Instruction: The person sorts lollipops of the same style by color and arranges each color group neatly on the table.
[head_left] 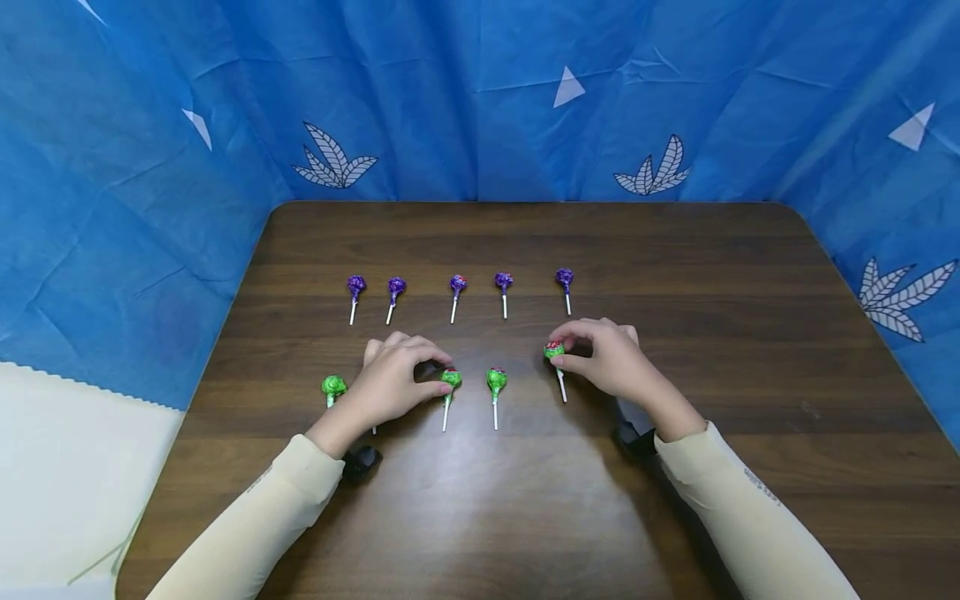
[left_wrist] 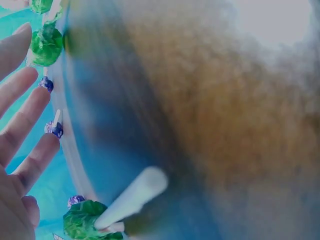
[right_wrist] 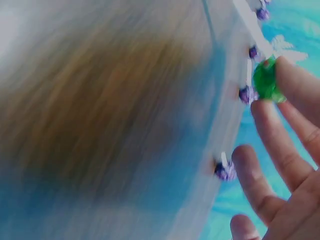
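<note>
On the table, my left hand pinches a green-wrapped lollipop by its head between thumb and index finger, its white stick pointing toward me. The left wrist view shows this green head at the fingertips. My right hand holds another green lollipop by the head, stick slanting down; its green wrapper shows between the fingers in the right wrist view. Between the hands lies a third green lollipop. One more green lollipop is left of my left hand, partly covered by the forearm. A white stick tip pokes out beneath that hand.
Behind the hands, several purple lollipops form a row, from the leftmost one to the rightmost one. The brown wooden table meets a blue curtain at the back and sides. White cloth hangs at the left.
</note>
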